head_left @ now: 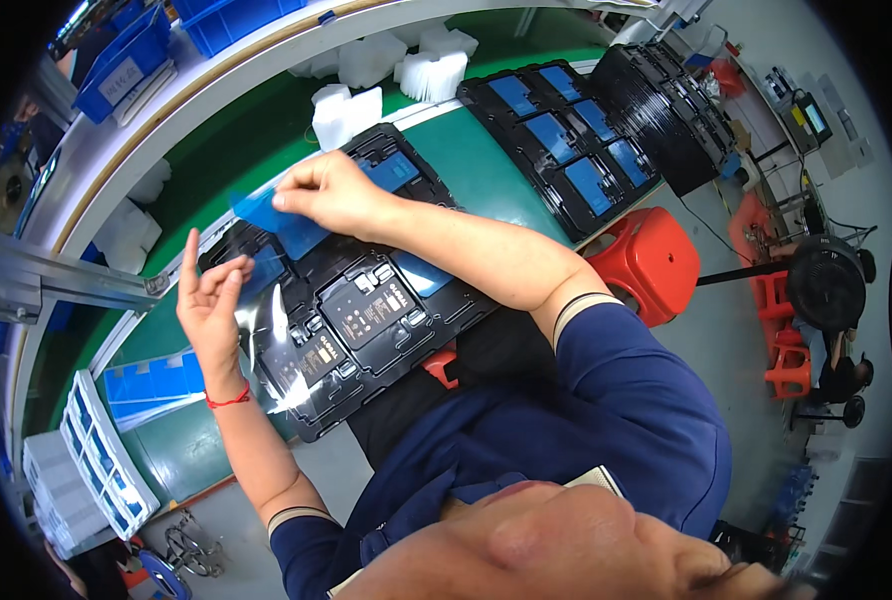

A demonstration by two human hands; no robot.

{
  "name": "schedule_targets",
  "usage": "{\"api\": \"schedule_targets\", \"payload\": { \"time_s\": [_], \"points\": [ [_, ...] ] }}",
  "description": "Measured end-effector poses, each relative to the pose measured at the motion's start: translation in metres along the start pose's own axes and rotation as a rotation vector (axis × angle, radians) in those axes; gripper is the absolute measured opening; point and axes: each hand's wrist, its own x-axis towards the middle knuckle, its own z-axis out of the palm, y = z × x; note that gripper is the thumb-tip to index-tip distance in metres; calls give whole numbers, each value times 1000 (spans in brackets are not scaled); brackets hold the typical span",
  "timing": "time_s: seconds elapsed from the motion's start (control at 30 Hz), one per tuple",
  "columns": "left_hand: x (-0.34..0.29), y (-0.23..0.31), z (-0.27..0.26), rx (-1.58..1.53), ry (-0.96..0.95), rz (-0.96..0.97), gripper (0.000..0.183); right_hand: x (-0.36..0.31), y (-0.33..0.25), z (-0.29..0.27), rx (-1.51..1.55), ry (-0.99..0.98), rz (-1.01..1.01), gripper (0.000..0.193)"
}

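A black moulded tray (311, 425) lies at an angle on the green bench in front of me. Two dark, flat battery-like packs (364, 312) with printed labels show in its near pockets, and blue film-covered pieces (394, 172) fill others. My right hand (341, 197) is over the tray's far side, thumb and forefinger pinched on the corner of a thin blue film (256, 208). At the tray's left edge, my left hand (211, 305) has its forefinger stretched up. Its thumb and other fingers appear closed on a shiny clear film (278, 335) that curls over the packs.
Another black tray with blue pieces (556, 138) lies at the far right beside a stack of black trays (656, 115). White foam pieces (346, 112) line the far side. Blue sheets (151, 390) and a white tray (101, 455) are at left. A red stool (651, 262) stands at right.
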Motion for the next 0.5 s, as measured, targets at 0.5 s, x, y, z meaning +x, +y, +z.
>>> {"api": "schedule_targets", "payload": {
  "time_s": [0.5],
  "points": [
    [20,-43,-88,-763,-3,-142,35,11,-14,-25,361,300,81,12]
  ]
}}
